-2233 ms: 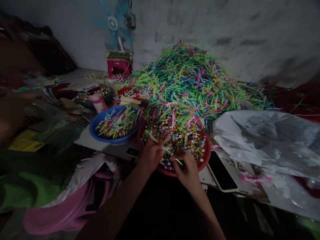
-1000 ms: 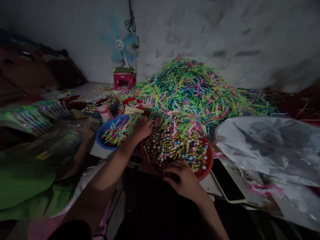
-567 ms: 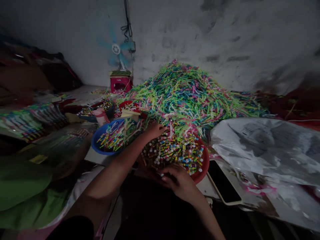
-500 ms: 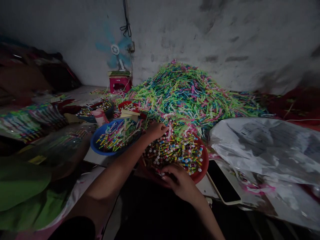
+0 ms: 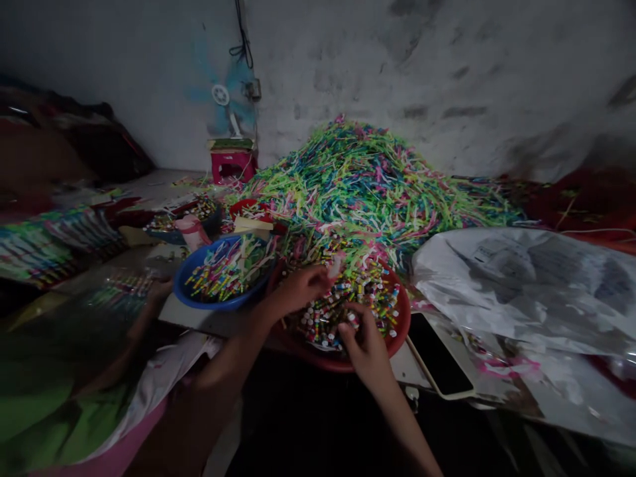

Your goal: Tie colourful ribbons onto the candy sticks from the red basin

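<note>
My left hand (image 5: pixel 304 289) hangs over the left part of a red basin (image 5: pixel 405 311), its fingers closed on a pink ribbon strip (image 5: pixel 334 266). The basin is heaped with small multicoloured banded sticks (image 5: pixel 325 324), many with white ends. Low in the basin, my right hand (image 5: pixel 366 341) has its thumb and fingers curled together among these sticks. A white-ended piece shows at its fingertips, but exactly what it grips is too dim to make out. Just behind the basin rises a big pile of green, blue and pink ribbon strips (image 5: pixel 368 179).
To the left stands a blue basin (image 5: pixel 181 295) with ribboned sticks. A phone (image 5: pixel 440 358) and a white plastic bag (image 5: pixel 521 285) lie right. A co-worker's hand (image 5: pixel 159 289) is at the left, near bagged sticks. A fan (image 5: pixel 220 96) stands on a pink stool (image 5: pixel 223 169).
My left hand has moved lower and toward me, with pink ribbon at its fingertips. My right hand has moved up and right within the basin. The co-worker's hand has come toward the blue basin.
</note>
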Action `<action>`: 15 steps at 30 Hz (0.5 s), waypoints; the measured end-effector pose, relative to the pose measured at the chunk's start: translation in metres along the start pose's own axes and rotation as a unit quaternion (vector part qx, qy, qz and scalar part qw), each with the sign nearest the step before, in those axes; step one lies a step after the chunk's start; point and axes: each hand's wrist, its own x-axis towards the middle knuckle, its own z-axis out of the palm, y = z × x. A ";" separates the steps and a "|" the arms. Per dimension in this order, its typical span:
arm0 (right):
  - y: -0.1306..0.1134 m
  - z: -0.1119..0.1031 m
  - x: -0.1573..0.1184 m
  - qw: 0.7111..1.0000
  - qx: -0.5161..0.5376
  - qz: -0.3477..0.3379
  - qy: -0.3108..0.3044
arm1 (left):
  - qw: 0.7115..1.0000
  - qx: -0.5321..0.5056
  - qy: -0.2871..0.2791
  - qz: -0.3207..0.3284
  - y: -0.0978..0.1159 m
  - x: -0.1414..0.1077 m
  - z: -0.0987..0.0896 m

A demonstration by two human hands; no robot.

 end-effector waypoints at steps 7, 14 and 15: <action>0.004 0.003 0.003 0.998 0.036 0.045 0.009 | 0.998 0.033 -0.058 0.000 0.017 -0.066 -0.005; 0.004 0.003 0.002 0.994 0.062 0.021 0.089 | 0.960 -0.242 0.072 -0.122 -0.003 -0.067 0.001; 0.003 0.002 0.002 0.994 0.062 0.017 0.084 | 0.952 -0.259 0.096 -0.129 -0.005 -0.067 0.003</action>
